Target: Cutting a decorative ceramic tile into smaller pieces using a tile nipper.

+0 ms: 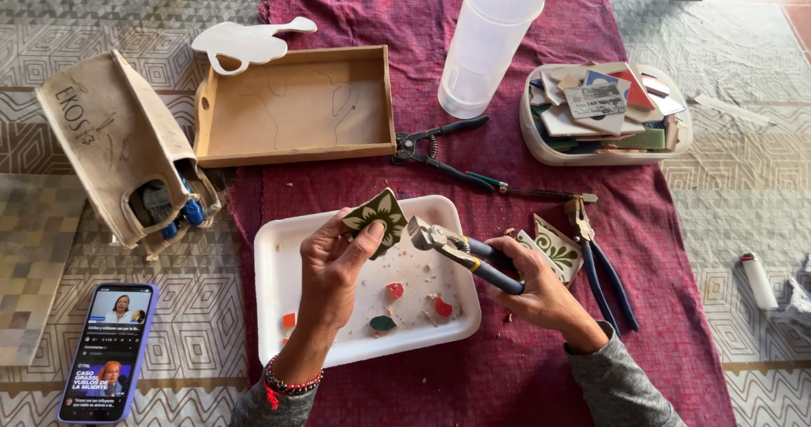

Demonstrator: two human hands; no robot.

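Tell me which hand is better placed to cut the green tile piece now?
The right hand: it grips the nippers, their head beside the green tile piece that the left hand holds up.

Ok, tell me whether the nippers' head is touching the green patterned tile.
Touching. The head view shows the nippers in the right hand meeting the edge of the green tile, held by the left hand.

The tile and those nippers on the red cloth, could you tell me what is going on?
A person's left hand holds a green patterned tile above a white tray. The right hand grips blue-handled nippers with the head at the tile's edge. Small cut pieces lie in the tray.
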